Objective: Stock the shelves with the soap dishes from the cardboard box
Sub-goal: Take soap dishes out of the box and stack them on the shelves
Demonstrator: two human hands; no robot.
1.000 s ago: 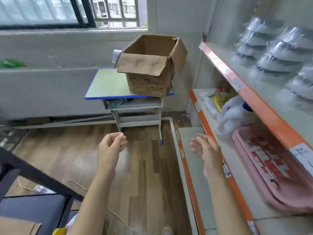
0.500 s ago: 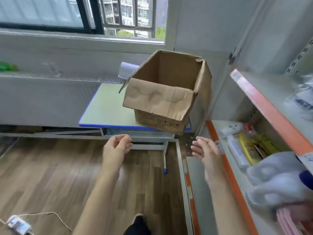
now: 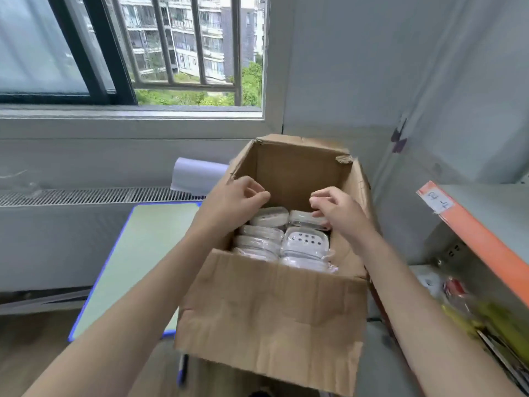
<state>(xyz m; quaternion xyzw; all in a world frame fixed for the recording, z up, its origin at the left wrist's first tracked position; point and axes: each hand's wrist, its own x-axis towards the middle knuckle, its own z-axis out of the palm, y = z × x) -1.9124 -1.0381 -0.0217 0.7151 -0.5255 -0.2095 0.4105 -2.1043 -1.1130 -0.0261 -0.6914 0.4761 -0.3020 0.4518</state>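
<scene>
Both hands inside cardboard box [image 3: 272, 310]: left hand [image 3: 234, 200] curled, empty, over wrapped soap dishes [image 3: 303, 243]; right hand [image 3: 336, 209] fingertips touching rear dish, grasp unclear.

Both hands reach into the open box [image 3: 274, 310] on the desk [image 3: 143, 253]. The left hand [image 3: 232, 204] and right hand [image 3: 337, 210] hover with curled fingers over wrapped white soap dishes [image 3: 303, 245].

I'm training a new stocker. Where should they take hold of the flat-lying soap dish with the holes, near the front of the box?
Probably from above, with the grip across the two long edges of the holed soap dish. It lies face up, the cardboard box walls and neighbouring wrapped dishes block its sides, and its loose plastic wrap looks slippery.
</scene>
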